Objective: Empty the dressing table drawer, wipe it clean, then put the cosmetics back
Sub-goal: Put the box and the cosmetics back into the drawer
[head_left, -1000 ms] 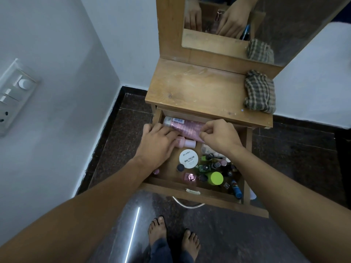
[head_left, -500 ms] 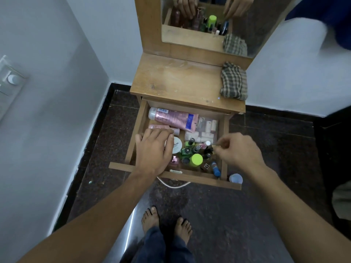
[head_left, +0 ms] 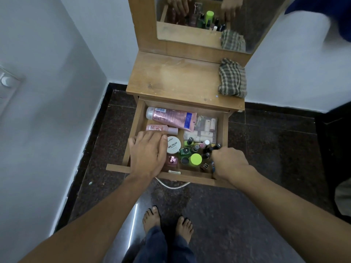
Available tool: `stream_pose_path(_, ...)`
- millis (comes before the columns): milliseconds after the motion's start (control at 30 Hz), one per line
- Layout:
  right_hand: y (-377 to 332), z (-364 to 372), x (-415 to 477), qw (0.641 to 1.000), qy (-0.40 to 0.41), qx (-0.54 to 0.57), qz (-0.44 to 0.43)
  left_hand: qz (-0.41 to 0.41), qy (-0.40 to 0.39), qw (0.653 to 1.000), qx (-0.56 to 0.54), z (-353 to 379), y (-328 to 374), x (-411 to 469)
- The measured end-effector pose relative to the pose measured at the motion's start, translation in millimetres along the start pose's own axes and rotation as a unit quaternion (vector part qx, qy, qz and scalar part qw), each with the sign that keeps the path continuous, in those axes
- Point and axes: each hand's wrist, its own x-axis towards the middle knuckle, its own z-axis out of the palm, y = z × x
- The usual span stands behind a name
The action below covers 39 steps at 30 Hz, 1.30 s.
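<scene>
Both my hands are in the open drawer (head_left: 191, 177): left hand (head_left: 147, 152) lies flat, fingers straight, at 9 o'clock of the nail polish jar (head_left: 173, 145); right hand (head_left: 228, 162) curls at 3 o'clock beside the small bottles (head_left: 190, 143), its hold hidden.

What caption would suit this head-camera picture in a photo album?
Left hand and right hand in the open drawer of cosmetics; checked cloth on the tabletop.
</scene>
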Motion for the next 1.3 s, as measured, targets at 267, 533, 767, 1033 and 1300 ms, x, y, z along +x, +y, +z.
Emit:
stream_pose_path(267,-8.4,-5.1,1.4,0.999,0.035,-0.041,-0.006,-0.022,0.016,1.0,-0.007,-1.2,-15.7,-1.4)
stream_pose_path(533,-1.7,-7.4,0.1,0.997,0.061,-0.033,-0.02,-0.018,0.01,1.0,-0.007,2.6,-19.5,-4.0)
stream_pose_path(767,-1.3,-6.6,0.9,0.999,0.053,-0.012,-0.006,-0.015,0.009,1.0,-0.015,2.6,-20.8,-4.3)
stream_pose_path(1033,0.6,-7.8,-3.8,0.998,0.052,0.019,0.004,-0.018,0.004,1.0,-0.017,2.0,-21.2,-4.3)
stream_pose_path(1300,0.2,-3.9,-7.7,0.998,0.055,0.034,0.015,-0.012,0.002,1.0,-0.02,2.4,-21.1,-4.3)
